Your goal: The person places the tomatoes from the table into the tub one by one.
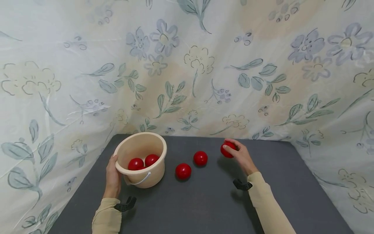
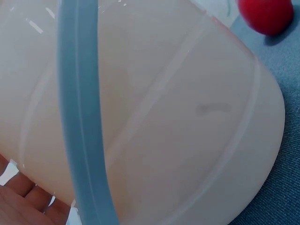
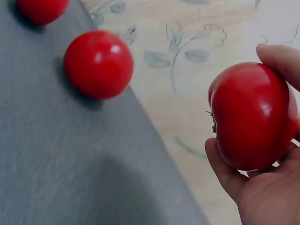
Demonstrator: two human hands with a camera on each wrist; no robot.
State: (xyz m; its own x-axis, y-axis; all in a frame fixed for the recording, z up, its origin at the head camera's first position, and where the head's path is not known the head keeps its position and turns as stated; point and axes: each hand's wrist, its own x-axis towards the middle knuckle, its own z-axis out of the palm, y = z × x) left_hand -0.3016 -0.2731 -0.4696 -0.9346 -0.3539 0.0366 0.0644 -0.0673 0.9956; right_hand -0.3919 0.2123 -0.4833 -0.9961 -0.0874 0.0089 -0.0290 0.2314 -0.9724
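A cream bucket [image 1: 157, 174] stands at the left of the dark table, with several red tomatoes [image 1: 136, 164] inside it. My left hand [image 1: 112, 177] holds the bucket by its left side, fingertips up at the rim. In the left wrist view the bucket's pale wall [image 2: 187, 117] and blue-grey handle [image 2: 84, 112] fill most of the picture, and the fingers [image 2: 37, 199] show at the lower left. My right hand [image 1: 242, 157] grips a tomato [image 1: 227, 150] above the table at the right. That tomato [image 3: 251, 117] has a small green stem spot, visible in the right wrist view between thumb and fingers.
Two loose tomatoes lie on the table between bucket and right hand: a nearer one [image 1: 183, 171] and one farther back [image 1: 200, 158]. Behind the dark grey tabletop [image 1: 198, 204] hangs a floral sheet [image 1: 181, 81], which also runs along both sides.
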